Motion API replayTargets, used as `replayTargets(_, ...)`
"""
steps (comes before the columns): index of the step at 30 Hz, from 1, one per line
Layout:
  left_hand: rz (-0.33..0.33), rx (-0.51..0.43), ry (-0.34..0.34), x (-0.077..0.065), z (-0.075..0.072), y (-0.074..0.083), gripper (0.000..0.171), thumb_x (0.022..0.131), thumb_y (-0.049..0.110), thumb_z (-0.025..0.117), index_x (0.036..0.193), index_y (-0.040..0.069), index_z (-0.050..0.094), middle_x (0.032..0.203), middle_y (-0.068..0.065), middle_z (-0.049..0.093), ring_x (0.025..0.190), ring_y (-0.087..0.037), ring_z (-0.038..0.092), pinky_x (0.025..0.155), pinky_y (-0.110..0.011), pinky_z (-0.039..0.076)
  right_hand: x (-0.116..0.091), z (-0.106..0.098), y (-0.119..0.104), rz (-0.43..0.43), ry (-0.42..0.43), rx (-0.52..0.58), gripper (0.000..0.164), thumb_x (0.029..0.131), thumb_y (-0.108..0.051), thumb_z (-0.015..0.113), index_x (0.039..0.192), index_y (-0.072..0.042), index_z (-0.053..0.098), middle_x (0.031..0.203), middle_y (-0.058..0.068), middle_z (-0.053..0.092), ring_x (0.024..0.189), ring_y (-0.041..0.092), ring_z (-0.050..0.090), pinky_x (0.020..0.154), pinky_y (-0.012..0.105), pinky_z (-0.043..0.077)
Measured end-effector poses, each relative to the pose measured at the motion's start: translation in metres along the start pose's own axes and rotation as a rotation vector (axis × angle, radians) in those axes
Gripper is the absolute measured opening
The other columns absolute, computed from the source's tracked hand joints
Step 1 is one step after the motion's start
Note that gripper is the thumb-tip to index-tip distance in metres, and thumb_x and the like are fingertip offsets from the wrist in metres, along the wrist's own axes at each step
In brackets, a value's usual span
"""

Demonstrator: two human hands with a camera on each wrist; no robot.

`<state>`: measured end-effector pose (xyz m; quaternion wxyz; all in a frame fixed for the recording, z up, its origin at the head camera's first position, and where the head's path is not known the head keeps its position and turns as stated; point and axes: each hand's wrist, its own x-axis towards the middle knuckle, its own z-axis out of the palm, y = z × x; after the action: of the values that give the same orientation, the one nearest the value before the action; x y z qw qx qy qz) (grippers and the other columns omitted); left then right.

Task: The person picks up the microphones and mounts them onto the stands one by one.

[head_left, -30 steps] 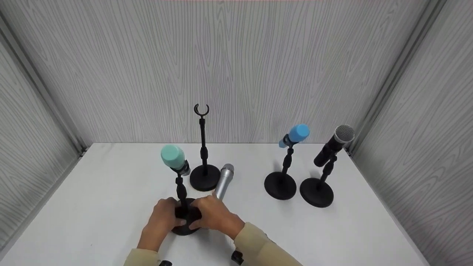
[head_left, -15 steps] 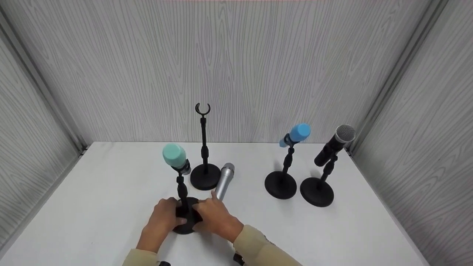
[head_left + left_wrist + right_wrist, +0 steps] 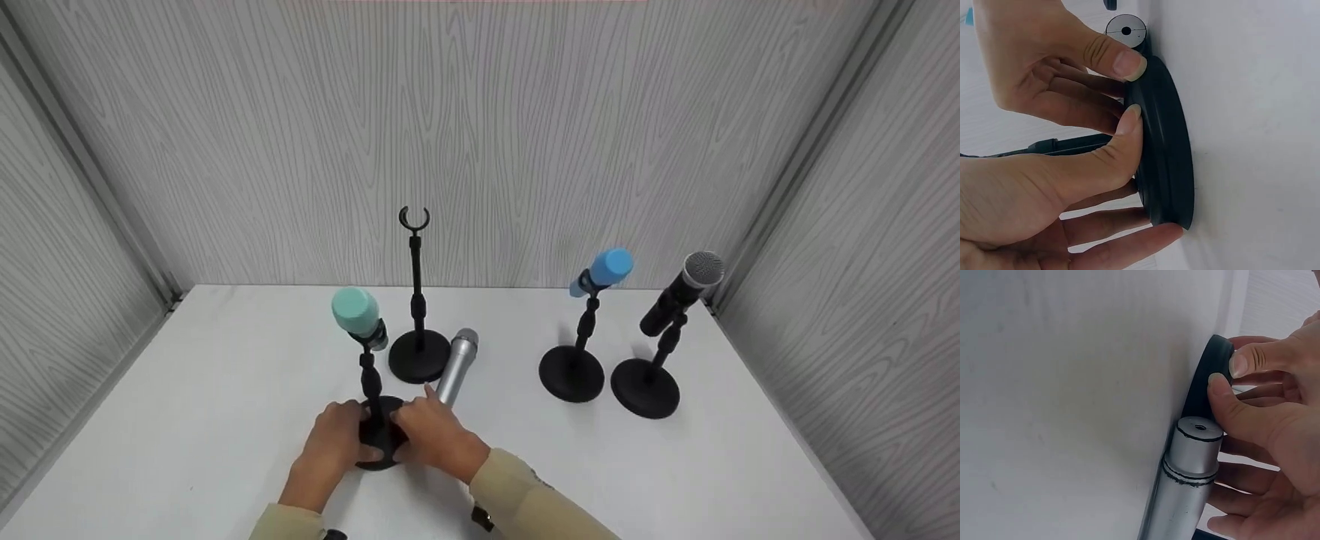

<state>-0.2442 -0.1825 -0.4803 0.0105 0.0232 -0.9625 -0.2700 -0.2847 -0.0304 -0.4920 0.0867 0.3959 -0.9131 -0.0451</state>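
Both my hands hold the round base of a black microphone stand [image 3: 371,381], on which a microphone with a teal head [image 3: 355,311] sits tilted. My left hand [image 3: 328,448] grips the base's left side and my right hand [image 3: 436,431] its right side. In the left wrist view the thumbs press on top of the base [image 3: 1167,152], and some fingertips reach its rim. A silver microphone [image 3: 457,366] lies beside my right hand. Its end [image 3: 1199,430] is close to the base in the right wrist view. Fingers behind the base are partly hidden.
A taller stand [image 3: 418,300] with a bare clip stands behind, its base beside the silver microphone. To the right, one stand carries a blue microphone [image 3: 610,267], another a black microphone [image 3: 666,309] with a grey mesh head. Wood-grain panels [image 3: 480,135] enclose the white table [image 3: 187,360].
The whole head view has shifted slightly, carrying everything a little up and right in the picture. Both hands keep their hold on the base, with hardly any movement relative to the table.
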Motion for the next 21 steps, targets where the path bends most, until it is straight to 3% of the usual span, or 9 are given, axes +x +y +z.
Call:
replayTargets(5, -0.003, 0.004, 0.008, 0.007, 0.001, -0.007, 0.052, 0.062, 0.012, 0.088, 0.101, -0.009, 0.062, 0.098, -0.025, 0.064, 0.098, -0.04, 0.061, 0.089, -0.053, 0.049, 0.005, 0.005, 0.0, -0.01, 0.009, 0.0, 0.018, 0.077, -0.025, 0.078, 0.093, -0.019, 0.07, 0.086, -0.002, 0.071, 0.086, 0.014, 0.067, 0.103, 0.044, 0.044)
replayTargets(9, -0.007, 0.006, 0.013, 0.013, 0.0, -0.012, 0.052, 0.062, 0.012, 0.088, 0.101, -0.009, 0.061, 0.098, -0.025, 0.064, 0.098, -0.041, 0.061, 0.089, -0.053, 0.049, 0.012, 0.008, -0.001, 0.005, 0.016, 0.062, 0.022, 0.078, -0.018, 0.077, 0.099, -0.019, 0.071, 0.091, -0.002, 0.071, 0.092, 0.013, 0.067, 0.105, 0.045, 0.043)
replayTargets(18, -0.01, 0.023, -0.002, 0.025, -0.011, -0.026, 0.049, 0.062, 0.011, 0.087, 0.099, -0.009, 0.061, 0.094, -0.023, 0.066, 0.095, -0.039, 0.061, 0.087, -0.053, 0.048, 0.033, 0.012, -0.006, 0.037, -0.014, 0.203, 0.032, 0.076, -0.028, 0.079, 0.106, -0.02, 0.071, 0.098, -0.006, 0.072, 0.102, 0.009, 0.065, 0.108, 0.042, 0.041)
replayTargets(21, -0.017, 0.02, -0.017, 0.029, -0.016, -0.028, 0.049, 0.063, 0.011, 0.087, 0.1, -0.009, 0.061, 0.096, -0.023, 0.065, 0.097, -0.04, 0.06, 0.089, -0.054, 0.047, 0.038, 0.011, -0.007, 0.043, -0.009, 0.212, 0.036, 0.074, -0.031, 0.08, 0.108, -0.022, 0.071, 0.098, -0.006, 0.071, 0.098, 0.01, 0.065, 0.102, 0.034, 0.046)
